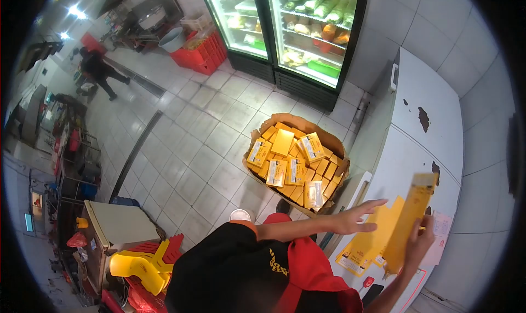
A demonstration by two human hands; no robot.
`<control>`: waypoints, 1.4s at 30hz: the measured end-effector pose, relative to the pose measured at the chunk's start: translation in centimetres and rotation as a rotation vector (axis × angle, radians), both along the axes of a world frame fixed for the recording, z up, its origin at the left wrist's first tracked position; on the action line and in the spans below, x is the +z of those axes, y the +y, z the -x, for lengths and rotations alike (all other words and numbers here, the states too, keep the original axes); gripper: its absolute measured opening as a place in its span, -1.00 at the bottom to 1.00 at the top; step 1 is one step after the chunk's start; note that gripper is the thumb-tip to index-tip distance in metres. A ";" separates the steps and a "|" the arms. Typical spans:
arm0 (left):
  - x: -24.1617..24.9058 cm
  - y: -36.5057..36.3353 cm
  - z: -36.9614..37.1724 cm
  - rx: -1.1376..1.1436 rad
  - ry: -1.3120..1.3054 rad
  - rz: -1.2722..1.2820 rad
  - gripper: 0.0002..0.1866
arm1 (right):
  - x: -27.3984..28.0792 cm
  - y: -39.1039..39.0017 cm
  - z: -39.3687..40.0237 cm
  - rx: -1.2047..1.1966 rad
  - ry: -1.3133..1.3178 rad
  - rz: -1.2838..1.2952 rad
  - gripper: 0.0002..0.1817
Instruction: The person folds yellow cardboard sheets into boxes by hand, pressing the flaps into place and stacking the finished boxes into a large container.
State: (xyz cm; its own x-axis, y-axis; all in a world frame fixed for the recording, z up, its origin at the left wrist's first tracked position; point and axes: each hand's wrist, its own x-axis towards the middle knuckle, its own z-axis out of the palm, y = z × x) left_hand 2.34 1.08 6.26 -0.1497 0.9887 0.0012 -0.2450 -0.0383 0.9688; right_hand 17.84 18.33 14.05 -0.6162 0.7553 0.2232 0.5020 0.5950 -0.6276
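Above the white freezer lid (pixel 427 132): right hand (pixel 419 242) pinches a flattened yellow carton (pixel 408 225); left hand (pixel 356 217) spread, released.
Risk: the one-edge grip lets the carton sag or slip onto the flat cartons (pixel 367 244) beneath.

A flattened yellow carton (pixel 368 239) was laid on the white freezer lid (pixel 422 148); beside the freezer, a box of yellow cartons (pixel 296 162) was set on the tiled floor (pixel 197 148).

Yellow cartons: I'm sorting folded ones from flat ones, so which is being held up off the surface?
The flat, unfolded yellow carton pinched in the right hand stands upright above the white freezer lid; the others sit folded in the cardboard box.
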 end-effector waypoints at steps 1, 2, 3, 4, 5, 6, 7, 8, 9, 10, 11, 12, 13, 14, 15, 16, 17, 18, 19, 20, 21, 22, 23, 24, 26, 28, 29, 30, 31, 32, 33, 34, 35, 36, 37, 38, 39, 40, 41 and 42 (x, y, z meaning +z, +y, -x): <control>1.0 0.5 -0.2 -0.003 0.005 -0.003 -0.15 | 0.1 -2.4 0.8 0.016 -0.057 -0.125 -0.92; 1.6 1.3 -0.4 0.030 -0.042 -0.164 -0.12 | 1.2 -5.8 2.4 0.022 0.042 0.111 -0.87; 2.0 1.7 -0.5 0.065 -0.090 -0.323 -0.08 | 0.4 -7.5 3.4 0.108 0.152 0.133 -0.76; 2.3 1.5 -0.9 0.223 -0.059 -0.304 -0.18 | -0.2 -8.7 4.7 0.278 0.293 0.060 -0.67; 1.6 1.6 -0.4 0.223 -0.053 -0.302 -0.18 | 0.9 -9.7 5.3 0.355 0.108 -0.208 -0.63; 1.4 1.6 0.7 0.362 -0.013 -0.249 -0.25 | 0.6 -10.1 5.7 0.394 0.127 -0.161 -0.64; 1.4 1.7 1.6 0.499 0.028 -0.198 -0.31 | 0.1 -10.3 6.0 0.432 0.146 -0.116 -0.64; 1.3 1.5 1.9 0.614 -0.072 -0.205 -0.48 | 0.0 -10.4 6.2 0.428 0.147 -0.116 -0.64; 0.2 1.3 2.7 0.651 -0.137 -0.229 -0.52 | 0.0 -10.4 6.1 0.381 0.201 0.003 -0.62; 0.2 1.1 3.2 0.673 -0.214 -0.244 -0.57 | 0.0 -10.5 5.6 0.315 0.245 0.122 -0.59; -0.1 0.2 3.8 0.620 -0.246 -0.220 -0.58 | 0.1 -10.3 5.5 0.180 0.229 -0.039 -0.51; -0.8 -0.2 4.0 0.699 -0.210 -0.154 -0.54 | 0.3 -9.8 5.4 0.035 0.195 -0.202 -0.43; 0.7 -1.3 3.9 0.718 -0.220 0.001 -0.53 | -0.2 -9.4 5.4 -0.011 0.250 -0.077 -0.37; -2.3 -1.4 4.1 0.706 -0.211 -0.073 -0.52 | -0.4 -8.8 5.2 -0.066 0.305 0.038 -0.30; -2.3 -2.4 4.0 0.637 -0.307 -0.025 -0.50 | 0.0 -8.4 4.7 -0.016 0.287 0.361 -0.26; -0.6 -3.6 4.6 0.386 -0.422 -0.044 -0.51 | -1.7 -7.6 4.3 0.128 0.494 0.669 -0.38; -1.9 -3.9 4.1 0.503 -0.334 0.006 -0.58 | -3.0 -6.9 3.8 0.213 0.434 0.681 -0.51; -1.8 -4.7 4.2 0.450 -0.321 0.011 -0.61 | -1.3 -8.2 3.9 0.156 0.471 0.884 -0.61; -1.6 -5.2 4.5 0.411 -0.300 0.013 -0.64 | -1.5 -8.5 3.6 0.102 0.470 0.874 -0.61; -1.2 -5.2 4.2 0.375 -0.315 0.028 -0.64 | -2.1 -8.8 3.3 0.147 0.436 0.915 -0.63; -0.8 -5.2 4.1 0.397 -0.323 0.031 -0.65 | -2.5 -9.1 3.2 0.200 0.402 0.962 -0.65; -0.5 -5.3 4.0 0.425 -0.325 0.032 -0.66 | -2.7 -9.5 3.3 0.173 0.405 0.967 -0.65; -0.6 -5.5 4.1 0.408 -0.328 0.047 -0.66 | -2.8 -9.8 3.6 0.165 0.472 0.991 -0.67; -0.6 -5.6 4.2 0.405 -0.313 0.035 -0.71 | -2.9 -9.9 3.6 0.162 0.538 1.013 -0.70; -0.6 -5.5 4.1 0.399 -0.297 0.026 -0.74 | -4.0 -9.6 3.3 0.170 0.566 1.032 -0.70; -0.5 -5.3 3.9 0.522 -0.256 0.058 -0.84 | -5.7 -9.5 2.5 0.185 0.591 1.046 -0.70; -1.2 -5.6 4.2 0.518 -0.257 0.061 -0.84 | -6.9 -9.3 1.8 0.270 0.556 1.066 -0.72; -2.0 -6.1 4.8 0.426 -0.169 -0.072 -0.86 | -6.6 -9.4 1.8 0.356 0.519 1.085 -0.73; -2.6 -6.4 5.1 0.332 -0.082 -0.204 -0.88 | -6.2 -9.8 1.9 0.352 0.519 1.086 -0.73; -3.0 -7.0 4.9 0.365 -0.006 -0.147 -0.82 | -5.3 -10.5 2.1 0.287 0.558 1.090 -0.68; -2.3 -7.2 4.4 0.363 -0.006 -0.143 -0.82 | -4.7 -11.1 2.2 0.220 0.596 1.096 -0.61; -0.8 -7.3 3.6 0.436 -0.148 -0.021 -0.79 | -5.1 -11.5 1.5 0.145 0.558 1.272 -0.56; 0.5 -7.6 3.1 0.507 -0.290 0.103 -0.77 | -4.8 -11.8 1.2 0.138 0.559 1.278 -0.56; 1.3 -7.9 2.8 0.466 -0.354 0.111 -0.74 | -3.9 -12.0 0.9 0.165 0.514 1.268 -0.53; 1.1 -8.3 2.6 0.460 -0.355 0.118 -0.74 | -3.3 -12.2 0.8 0.189 0.470 1.258 -0.49; 0.6 -8.8 2.6 0.426 -0.329 0.139 -0.70 | -3.1 -12.3 0.8 0.179 0.473 1.261 -0.49; 0.3 -9.0 2.6 0.393 -0.304 0.159 -0.67 | -2.9 -12.4 0.9 0.146 0.506 1.297 -0.49; 0.2 -9.1 2.6 0.386 -0.304 0.164 -0.67 | -2.8 -12.5 0.9 0.114 0.539 1.332 -0.50; 0.1 -9.2 2.7 0.385 -0.283 0.139 -0.67 | -3.0 -12.4 0.8 0.107 0.542 1.334 -0.50; 0.1 -9.2 2.7 0.386 -0.261 0.112 -0.67 | -3.3 -12.3 0.8 0.105 0.576 1.329 -0.55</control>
State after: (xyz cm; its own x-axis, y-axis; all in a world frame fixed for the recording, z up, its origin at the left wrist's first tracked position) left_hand -0.36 -8.14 6.37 -0.4875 0.8526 -0.1882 -0.4686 -0.0735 0.8804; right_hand 17.03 6.00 10.79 -0.7493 0.5552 -0.3610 -0.0140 -0.5583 -0.8295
